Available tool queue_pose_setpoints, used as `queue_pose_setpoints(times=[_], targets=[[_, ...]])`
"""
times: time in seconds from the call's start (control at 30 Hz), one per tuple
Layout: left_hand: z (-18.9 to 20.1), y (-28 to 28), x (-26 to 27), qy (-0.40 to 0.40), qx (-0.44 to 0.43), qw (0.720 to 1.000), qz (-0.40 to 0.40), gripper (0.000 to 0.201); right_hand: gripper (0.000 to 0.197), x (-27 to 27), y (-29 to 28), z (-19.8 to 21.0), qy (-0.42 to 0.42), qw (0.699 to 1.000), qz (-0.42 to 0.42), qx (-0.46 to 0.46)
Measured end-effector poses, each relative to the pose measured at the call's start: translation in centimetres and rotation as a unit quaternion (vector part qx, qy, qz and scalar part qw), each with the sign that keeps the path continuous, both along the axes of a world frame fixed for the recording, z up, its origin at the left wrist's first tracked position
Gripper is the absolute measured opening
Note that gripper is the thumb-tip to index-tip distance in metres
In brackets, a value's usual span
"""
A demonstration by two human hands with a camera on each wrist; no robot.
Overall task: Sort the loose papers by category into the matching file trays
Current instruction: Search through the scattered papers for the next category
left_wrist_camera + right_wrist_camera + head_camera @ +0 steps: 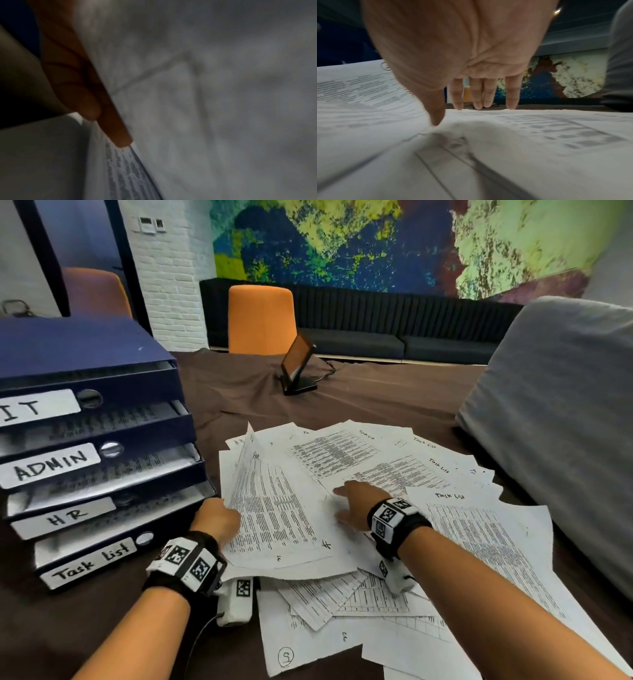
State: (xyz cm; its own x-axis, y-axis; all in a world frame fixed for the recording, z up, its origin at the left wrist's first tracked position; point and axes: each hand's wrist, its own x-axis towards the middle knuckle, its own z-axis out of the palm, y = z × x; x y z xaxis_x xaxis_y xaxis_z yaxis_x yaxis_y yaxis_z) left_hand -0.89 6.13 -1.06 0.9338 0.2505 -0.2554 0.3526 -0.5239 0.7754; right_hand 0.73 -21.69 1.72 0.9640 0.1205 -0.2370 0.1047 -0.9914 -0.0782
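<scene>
Loose printed papers (376,474) lie fanned over the brown table, some marked "Task list". A stack of blue file trays (102,460) at the left carries labels IT, ADMIN, HR and Task list. My left hand (219,518) grips the left edge of a few sheets (274,508) and holds them tilted up off the pile; its fingers (109,121) lie under the paper (205,108). My right hand (356,501) rests flat on the papers with straight fingers (477,93), fingertips and thumb touching the sheet (505,135).
A grey padded chair back (565,422) stands at the right by the table. A small screen on a stand (298,364) sits at the far middle. Orange chairs (262,318) stand behind the table. The trays hold sheets.
</scene>
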Motion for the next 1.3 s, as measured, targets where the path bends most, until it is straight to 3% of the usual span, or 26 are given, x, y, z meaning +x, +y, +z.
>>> queue_pose_setpoints(times=[0.07,0.2,0.33,0.6,0.73,0.9,1.1,1.2,1.3], targets=[[-0.2,0.4,-0.1,0.006,0.000,1.000,-0.001,0.026,0.054,1.5,1.4,0.0,0.002,1.000,0.016,0.021],[-0.7,0.7,-0.2,0.010,-0.008,1.000,-0.001,0.027,0.051,4.5,3.7,-0.1,-0.007,0.998,-0.011,0.060],[-1.0,0.9,-0.5,0.022,-0.009,1.000,0.000,0.028,0.059,5.9,5.3,-1.0,0.034,0.999,-0.005,0.008],[-0.7,2.0,-1.0,0.033,0.003,0.999,-0.005,0.027,0.088,6.4,3.5,-1.9,0.014,0.997,-0.028,-0.073],[-0.3,2.4,-1.6,0.036,0.014,0.999,-0.004,0.026,0.080,5.7,3.7,-2.0,0.003,0.998,-0.033,-0.062],[-0.1,2.7,-1.9,0.044,0.012,0.999,0.002,0.025,0.056,4.7,4.6,-1.3,-0.011,0.999,-0.006,-0.052],[-0.3,2.5,-1.8,0.045,-0.030,0.999,-0.004,0.025,0.049,4.8,5.3,-0.9,-0.075,0.997,-0.018,-0.022],[-0.5,2.6,-1.8,0.049,-0.093,0.994,0.006,0.017,0.031,5.2,4.5,0.2,-0.143,0.986,-0.070,0.053],[-0.6,2.5,-1.8,0.060,-0.158,0.985,0.016,0.022,0.023,5.4,3.4,0.7,-0.137,0.973,-0.117,0.146]])
